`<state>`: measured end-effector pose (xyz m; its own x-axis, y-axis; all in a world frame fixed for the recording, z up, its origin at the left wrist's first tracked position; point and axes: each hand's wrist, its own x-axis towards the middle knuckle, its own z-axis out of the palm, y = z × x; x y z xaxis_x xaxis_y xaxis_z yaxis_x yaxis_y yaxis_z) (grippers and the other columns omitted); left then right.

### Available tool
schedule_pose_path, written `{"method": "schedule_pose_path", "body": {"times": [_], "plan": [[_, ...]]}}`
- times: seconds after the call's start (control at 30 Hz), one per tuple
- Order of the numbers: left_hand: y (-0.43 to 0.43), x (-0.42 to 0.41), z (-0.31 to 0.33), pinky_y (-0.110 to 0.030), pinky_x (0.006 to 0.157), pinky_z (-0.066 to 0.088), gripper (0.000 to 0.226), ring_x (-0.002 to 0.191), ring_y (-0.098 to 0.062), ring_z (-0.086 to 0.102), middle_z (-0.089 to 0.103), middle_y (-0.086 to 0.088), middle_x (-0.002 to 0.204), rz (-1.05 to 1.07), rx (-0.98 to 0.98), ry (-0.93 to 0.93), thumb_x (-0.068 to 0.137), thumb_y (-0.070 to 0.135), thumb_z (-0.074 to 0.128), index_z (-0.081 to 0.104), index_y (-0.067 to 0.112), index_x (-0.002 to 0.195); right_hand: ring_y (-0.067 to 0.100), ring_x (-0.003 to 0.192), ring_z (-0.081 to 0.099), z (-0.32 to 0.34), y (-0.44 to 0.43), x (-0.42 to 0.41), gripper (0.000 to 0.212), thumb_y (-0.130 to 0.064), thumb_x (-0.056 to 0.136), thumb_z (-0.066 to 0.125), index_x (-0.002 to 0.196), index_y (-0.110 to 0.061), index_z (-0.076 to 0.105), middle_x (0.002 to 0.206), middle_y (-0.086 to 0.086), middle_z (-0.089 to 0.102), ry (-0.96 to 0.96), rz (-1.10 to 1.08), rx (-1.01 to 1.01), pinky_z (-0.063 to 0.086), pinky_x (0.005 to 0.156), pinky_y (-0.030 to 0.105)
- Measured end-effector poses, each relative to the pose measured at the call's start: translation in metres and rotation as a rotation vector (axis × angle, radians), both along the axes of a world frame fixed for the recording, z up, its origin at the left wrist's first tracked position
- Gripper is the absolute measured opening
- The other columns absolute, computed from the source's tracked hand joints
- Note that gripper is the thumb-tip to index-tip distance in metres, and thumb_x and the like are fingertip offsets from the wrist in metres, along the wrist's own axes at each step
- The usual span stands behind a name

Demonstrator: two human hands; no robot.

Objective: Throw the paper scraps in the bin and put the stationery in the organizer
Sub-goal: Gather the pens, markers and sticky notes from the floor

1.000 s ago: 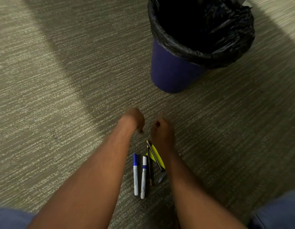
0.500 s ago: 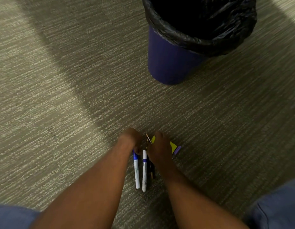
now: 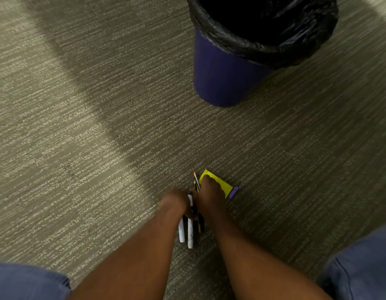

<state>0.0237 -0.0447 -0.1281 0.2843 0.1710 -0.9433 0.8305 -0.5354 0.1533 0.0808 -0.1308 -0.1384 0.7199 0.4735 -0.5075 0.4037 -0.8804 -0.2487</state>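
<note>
On the carpet lie two white markers (image 3: 190, 232) side by side, with blue caps under my left hand (image 3: 175, 204). Two thin pencils (image 3: 196, 181) lie right of them, beside a yellow paper scrap (image 3: 224, 185) and a small purple piece (image 3: 233, 192). My left hand curls over the markers' upper ends. My right hand (image 3: 209, 197) presses down on the pencils and the yellow scrap, fingers closed around them. The blue bin (image 3: 222, 76) with a black liner (image 3: 263, 48) stands farther ahead on the right. No organizer is in view.
Grey-green striped carpet (image 3: 90, 126) covers the floor all around. My knees in blue trousers (image 3: 360, 265) show at the bottom corners.
Both hands have come down from above the items onto them. My view has shifted, so the bin sits higher and the yellow scrap and purple piece show beyond my right hand.
</note>
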Motion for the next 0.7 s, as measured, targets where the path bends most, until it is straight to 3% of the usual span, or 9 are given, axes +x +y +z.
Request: {"method": "schedule_pose_path", "body": {"times": [0.17, 0.37, 0.5, 0.7], "plan": [[-0.011, -0.003, -0.002, -0.033, 0.069, 0.05, 0.045, 0.097, -0.024, 0.065, 0.067, -0.007, 0.109, 0.019, 0.114, -0.063, 0.07, 0.04, 0.074, 0.063, 0.014, 0.105, 0.032, 0.112, 0.055, -0.002, 0.001, -0.001, 0.037, -0.037, 0.09, 0.056, 0.111, -0.007, 0.049, 0.116, 0.014, 0.061, 0.037, -0.012, -0.035, 0.045, 0.086, 0.042], [-0.024, -0.01, -0.006, -0.036, 0.079, 0.054, 0.026, 0.101, -0.025, 0.065, 0.068, -0.009, 0.111, 0.289, 0.252, -0.107, 0.079, 0.019, 0.064, 0.063, 0.015, 0.105, 0.034, 0.111, 0.057, -0.007, 0.005, -0.005, 0.033, -0.032, 0.091, 0.055, 0.108, -0.004, 0.053, 0.115, 0.017, 0.062, 0.057, -0.056, -0.031, 0.045, 0.087, 0.041], [-0.032, -0.01, -0.004, -0.031, 0.075, 0.051, 0.021, 0.101, -0.025, 0.065, 0.068, -0.01, 0.108, 0.37, 0.323, -0.15, 0.088, 0.018, 0.048, 0.063, 0.014, 0.101, 0.034, 0.11, 0.057, -0.007, 0.006, -0.008, 0.032, -0.031, 0.091, 0.054, 0.106, -0.003, 0.054, 0.114, 0.018, 0.062, 0.052, -0.061, -0.023, 0.044, 0.087, 0.04], [-0.034, -0.01, -0.002, -0.028, 0.071, 0.048, 0.026, 0.096, -0.029, 0.066, 0.07, -0.016, 0.102, 0.529, 0.301, -0.215, 0.091, 0.021, 0.044, 0.066, 0.007, 0.093, 0.034, 0.109, 0.057, -0.006, 0.005, -0.008, 0.031, -0.029, 0.09, 0.056, 0.106, -0.003, 0.053, 0.113, 0.018, 0.062, 0.062, -0.085, 0.004, 0.046, 0.085, 0.04]]}}
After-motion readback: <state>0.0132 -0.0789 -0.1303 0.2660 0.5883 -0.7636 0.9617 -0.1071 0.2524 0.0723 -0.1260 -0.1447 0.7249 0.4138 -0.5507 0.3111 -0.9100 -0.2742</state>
